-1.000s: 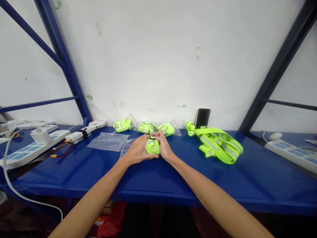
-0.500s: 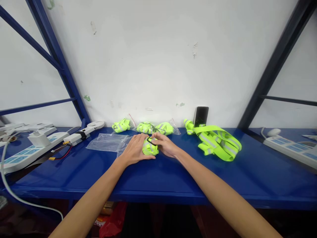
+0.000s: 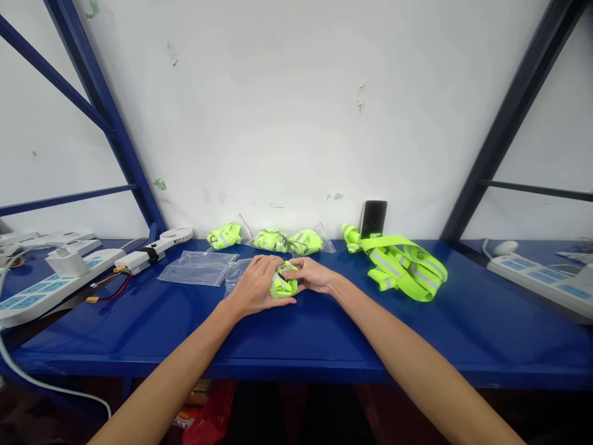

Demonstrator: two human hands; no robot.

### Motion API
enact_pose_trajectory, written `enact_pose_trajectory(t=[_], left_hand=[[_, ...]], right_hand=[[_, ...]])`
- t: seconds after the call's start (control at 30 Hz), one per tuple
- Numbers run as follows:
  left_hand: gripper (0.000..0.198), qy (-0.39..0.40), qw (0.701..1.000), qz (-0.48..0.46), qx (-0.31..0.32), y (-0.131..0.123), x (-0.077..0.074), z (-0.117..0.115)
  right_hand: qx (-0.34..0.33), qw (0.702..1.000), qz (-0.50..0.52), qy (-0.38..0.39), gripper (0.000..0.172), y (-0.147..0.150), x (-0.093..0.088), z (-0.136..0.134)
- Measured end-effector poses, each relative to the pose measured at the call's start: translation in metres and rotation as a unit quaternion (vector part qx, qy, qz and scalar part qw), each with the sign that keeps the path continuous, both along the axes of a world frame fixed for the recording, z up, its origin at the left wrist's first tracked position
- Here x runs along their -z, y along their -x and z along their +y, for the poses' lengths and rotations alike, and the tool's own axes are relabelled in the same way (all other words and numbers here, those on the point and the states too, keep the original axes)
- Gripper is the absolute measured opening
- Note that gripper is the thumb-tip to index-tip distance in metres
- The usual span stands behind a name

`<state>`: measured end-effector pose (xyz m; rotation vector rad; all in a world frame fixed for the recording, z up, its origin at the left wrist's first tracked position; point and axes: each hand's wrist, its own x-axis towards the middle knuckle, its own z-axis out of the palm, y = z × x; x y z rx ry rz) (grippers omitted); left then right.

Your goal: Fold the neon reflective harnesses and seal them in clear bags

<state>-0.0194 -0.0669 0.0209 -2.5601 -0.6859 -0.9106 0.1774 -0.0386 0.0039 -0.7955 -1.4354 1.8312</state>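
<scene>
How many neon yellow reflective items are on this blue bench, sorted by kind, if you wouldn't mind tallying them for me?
Bundles in plastic bags: 3
Bundle between the left hand and right hand: 1
Loose unfolded reflective straps: 1
Total: 5
</scene>
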Motion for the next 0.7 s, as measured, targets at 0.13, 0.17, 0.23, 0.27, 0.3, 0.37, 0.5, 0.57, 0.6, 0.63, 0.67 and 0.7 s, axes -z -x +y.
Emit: enact_pose_trajectory(t=[0.13, 0.17, 0.23, 0.27, 0.3, 0.37, 0.5, 0.57, 0.6, 0.63, 0.67, 0.7], left_hand=[[0.066, 0.039, 0.999, -0.024, -0.030, 0.000, 0.001, -0.001], [0.064, 0.047, 0.998, -0.032, -0.037, -0.001, 0.001, -0.001], [0.061, 0.053, 0.997, -0.043, -0.042, -0.002, 0.003, 0.000], [0.059, 0.052, 0.997, -0.045, -0.040, -0.003, 0.004, 0.000], [0.058, 0.051, 0.997, -0.045, -0.036, -0.005, 0.004, 0.000], [0.057, 0.052, 0.998, -0.037, -0.028, -0.007, 0.004, 0.001], [0.061, 0.064, 0.998, -0.016, -0.021, -0.006, 0.000, 0.003], [0.067, 0.067, 0.997, -0.013, -0.023, -0.002, -0.002, 0.004], [0.070, 0.068, 0.997, -0.015, -0.025, 0.001, -0.004, 0.004], [0.072, 0.071, 0.997, -0.019, -0.028, 0.004, -0.005, 0.004], [0.074, 0.075, 0.996, -0.024, -0.032, 0.007, -0.006, 0.004], [0.075, 0.080, 0.996, -0.030, -0.033, 0.009, -0.006, 0.004]], right_hand=[[0.077, 0.997, -0.005, -0.026, 0.046, 0.012, -0.003, -0.005], [0.090, 0.995, -0.008, -0.038, 0.046, 0.014, -0.004, -0.006], [0.117, 0.989, -0.024, -0.085, 0.042, 0.019, -0.003, -0.007], [0.133, 0.983, -0.040, -0.123, 0.039, 0.021, -0.003, -0.007], [0.152, 0.973, -0.058, -0.165, 0.037, 0.023, -0.001, -0.006], [0.194, 0.945, -0.099, -0.242, 0.033, 0.028, 0.002, -0.005], [0.258, 0.903, -0.156, -0.305, 0.026, 0.032, 0.003, -0.007], [0.222, 0.926, -0.137, -0.274, 0.025, 0.028, -0.002, -0.009], [0.179, 0.949, -0.114, -0.234, 0.026, 0.024, -0.005, -0.009], [0.126, 0.971, -0.088, -0.184, 0.028, 0.019, -0.008, -0.010], [0.075, 0.986, -0.063, -0.136, 0.031, 0.014, -0.011, -0.010], [0.031, 0.994, -0.044, -0.099, 0.033, 0.009, -0.014, -0.010]])
